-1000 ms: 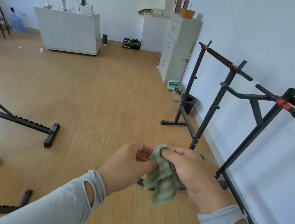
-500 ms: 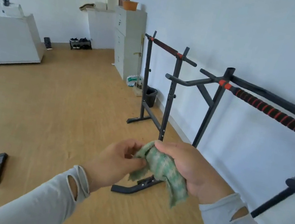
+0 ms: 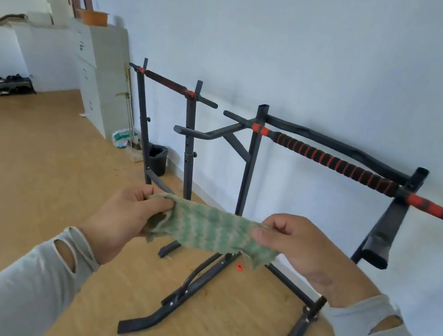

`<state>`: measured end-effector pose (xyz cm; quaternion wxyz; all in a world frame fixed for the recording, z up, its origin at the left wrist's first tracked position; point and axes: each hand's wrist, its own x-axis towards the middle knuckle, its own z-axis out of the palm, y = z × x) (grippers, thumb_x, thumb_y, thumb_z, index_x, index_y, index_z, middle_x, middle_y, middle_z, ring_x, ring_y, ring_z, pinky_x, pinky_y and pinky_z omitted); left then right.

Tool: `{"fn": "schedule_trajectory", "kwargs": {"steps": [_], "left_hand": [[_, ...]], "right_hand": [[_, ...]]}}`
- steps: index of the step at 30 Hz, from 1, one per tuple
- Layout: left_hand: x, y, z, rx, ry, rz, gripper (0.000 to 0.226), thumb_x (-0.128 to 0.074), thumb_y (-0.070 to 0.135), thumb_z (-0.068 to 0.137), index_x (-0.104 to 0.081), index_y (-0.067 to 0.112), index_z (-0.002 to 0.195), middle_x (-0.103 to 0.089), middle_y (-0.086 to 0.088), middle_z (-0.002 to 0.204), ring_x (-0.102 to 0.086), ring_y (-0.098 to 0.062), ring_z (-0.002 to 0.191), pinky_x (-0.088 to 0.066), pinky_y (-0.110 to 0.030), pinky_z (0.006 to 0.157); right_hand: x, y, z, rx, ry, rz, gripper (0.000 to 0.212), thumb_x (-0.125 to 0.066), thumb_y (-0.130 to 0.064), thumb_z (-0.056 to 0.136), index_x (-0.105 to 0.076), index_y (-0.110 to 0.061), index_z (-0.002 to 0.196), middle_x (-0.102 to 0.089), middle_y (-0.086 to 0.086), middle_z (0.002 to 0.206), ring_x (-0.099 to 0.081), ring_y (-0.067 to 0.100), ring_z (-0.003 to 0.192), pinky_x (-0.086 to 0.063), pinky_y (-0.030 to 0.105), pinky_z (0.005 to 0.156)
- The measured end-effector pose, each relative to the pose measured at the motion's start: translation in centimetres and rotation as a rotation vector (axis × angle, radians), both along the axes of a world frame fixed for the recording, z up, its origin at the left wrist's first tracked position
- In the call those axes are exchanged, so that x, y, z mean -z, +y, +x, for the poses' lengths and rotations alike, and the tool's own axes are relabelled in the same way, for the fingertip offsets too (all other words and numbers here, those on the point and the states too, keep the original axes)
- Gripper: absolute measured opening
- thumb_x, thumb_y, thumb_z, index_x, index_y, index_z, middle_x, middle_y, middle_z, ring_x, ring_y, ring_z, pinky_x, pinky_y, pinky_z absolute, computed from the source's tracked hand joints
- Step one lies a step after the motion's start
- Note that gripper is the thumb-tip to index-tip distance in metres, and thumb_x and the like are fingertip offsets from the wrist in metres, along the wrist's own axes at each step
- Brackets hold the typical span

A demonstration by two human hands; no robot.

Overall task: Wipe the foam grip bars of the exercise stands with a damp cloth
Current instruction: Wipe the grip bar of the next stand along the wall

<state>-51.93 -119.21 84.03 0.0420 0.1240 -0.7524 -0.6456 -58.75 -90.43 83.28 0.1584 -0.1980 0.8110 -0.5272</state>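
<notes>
Cloth: green-and-cream zigzag woven cloth [image 3: 211,229], stretched flat between both hands at the frame's centre, lower edge hanging ragged; not touching any bar.
Left hand: left hand [image 3: 124,217], at 9 o'clock of the cloth, fingers and thumb pinching its left end.
Right hand: right hand [image 3: 296,247], at 3 o'clock of the cloth, thumb and curled fingers gripping its right end.
Nearest target: black foam grip bar ringed with red stripes [image 3: 333,164] on the near black steel exercise stand [image 3: 250,167], at 1 o'clock of the cloth, well apart from it.
Second target: dark red-ended foam bar [image 3: 167,82] on the far stand, at 11 o'clock (beside the grey cabinet [image 3: 103,73]).
Step in hand: spreading the cloth ready; wiping apparently not begun.
Next move: likely raise the cloth toward 1 o'clock, wrap it over the striped bar, slide along its length.
</notes>
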Motion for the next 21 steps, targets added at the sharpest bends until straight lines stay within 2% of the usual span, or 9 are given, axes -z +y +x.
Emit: {"fn": "schedule_trajectory", "kwargs": {"steps": [4, 6, 8, 11, 13, 15, 17, 19, 21], "left_hand": [[0.3, -2.7, -3.2, 0.137, -0.018, -0.098, 0.015, -0.06, 0.017, 0.098, -0.074, 0.01, 0.096, -0.074, -0.019, 0.096, -0.067, -0.036, 0.087, -0.054, -0.049, 0.092], [0.4, -4.4, -5.1, 0.188, 0.03, -0.37, 0.015, -0.063, 0.025, 0.096, -0.077, 0.022, 0.09, -0.072, -0.014, 0.089, -0.063, -0.032, 0.076, -0.056, -0.041, 0.079], [0.1, -5.8, -6.8, 0.19, 0.142, -0.692, 0.019, -0.063, 0.028, 0.096, -0.075, 0.03, 0.081, -0.066, -0.003, 0.072, -0.054, -0.014, 0.056, -0.047, -0.027, 0.057], [-0.6, -7.7, -8.9, 0.088, 0.189, -0.883, 0.017, -0.054, 0.03, 0.099, -0.066, 0.032, 0.088, -0.065, 0.007, 0.068, -0.058, -0.009, 0.056, -0.043, -0.026, 0.053], [-0.6, -8.7, -10.4, 0.084, 0.169, -0.639, 0.018, -0.049, 0.024, 0.1, -0.064, 0.028, 0.092, -0.068, 0.003, 0.068, -0.06, -0.012, 0.055, -0.049, -0.03, 0.054], [-0.7, -9.0, -11.5, 0.103, 0.089, -0.172, 0.02, -0.046, 0.015, 0.101, -0.066, 0.02, 0.101, -0.075, -0.007, 0.081, -0.07, -0.018, 0.065, -0.062, -0.04, 0.067], [-0.9, -9.2, -12.3, 0.142, -0.013, 0.261, 0.023, -0.044, 0.011, 0.102, -0.066, 0.013, 0.111, -0.076, -0.013, 0.099, -0.075, -0.029, 0.083, -0.062, -0.049, 0.081], [-0.9, -9.4, -13.1, 0.225, -0.07, 0.626, 0.024, -0.045, 0.014, 0.102, -0.062, 0.005, 0.117, -0.071, -0.017, 0.108, -0.07, -0.038, 0.093, -0.06, -0.054, 0.085], [-0.8, -9.4, -13.8, 0.283, -0.068, 0.779, 0.024, -0.052, 0.018, 0.101, -0.059, 0.003, 0.117, -0.07, -0.017, 0.109, -0.068, -0.039, 0.096, -0.062, -0.05, 0.08]], "right_hand": [[-0.5, -1.5, -1.4, 0.141, 0.023, -0.181, 0.046, -0.079, -0.052, 0.074, -0.07, -0.009, 0.084, -0.06, 0.006, 0.074, -0.055, 0.019, 0.071, -0.046, 0.038, 0.071], [-0.9, -2.4, -2.1, 0.177, -0.02, -0.272, 0.035, -0.083, -0.039, 0.08, -0.071, -0.008, 0.091, -0.067, 0.005, 0.08, -0.063, 0.019, 0.076, -0.054, 0.037, 0.074], [-1.6, -3.6, -2.5, 0.181, -0.026, -0.266, 0.024, -0.077, -0.027, 0.084, -0.073, -0.009, 0.099, -0.073, 0.004, 0.087, -0.069, 0.018, 0.081, -0.057, 0.03, 0.076], [-2.5, -6.3, -2.5, 0.139, -0.015, -0.176, 0.02, -0.071, -0.002, 0.09, -0.073, -0.012, 0.108, -0.077, 0.002, 0.094, -0.072, 0.015, 0.087, -0.057, 0.023, 0.077], [-3.1, -8.4, -2.1, 0.156, 0.063, -0.086, 0.018, -0.071, -0.005, 0.092, -0.077, -0.019, 0.101, -0.077, 0.0, 0.092, -0.072, 0.014, 0.086, -0.058, 0.024, 0.077], [-3.8, -10.6, -1.5, 0.166, 0.196, 0.051, 0.01, -0.07, -0.022, 0.094, -0.078, -0.027, 0.091, -0.076, -0.002, 0.087, -0.07, 0.016, 0.083, -0.057, 0.028, 0.076], [-4.7, -12.8, -0.9, 0.139, 0.282, 0.18, 0.021, -0.066, -0.045, 0.091, -0.074, -0.028, 0.084, -0.071, -0.006, 0.084, -0.066, 0.011, 0.08, -0.053, 0.028, 0.076], [-5.2, -14.9, -0.5, 0.114, 0.388, 0.298, 0.035, -0.059, -0.057, 0.091, -0.067, -0.025, 0.079, -0.063, -0.007, 0.085, -0.062, 0.012, 0.083, -0.05, 0.025, 0.077], [-5.2, -16.6, -0.7, 0.101, 0.501, 0.355, 0.04, -0.056, -0.058, 0.094, -0.061, -0.022, 0.077, -0.058, -0.002, 0.084, -0.058, 0.018, 0.083, -0.048, 0.029, 0.076]]}}
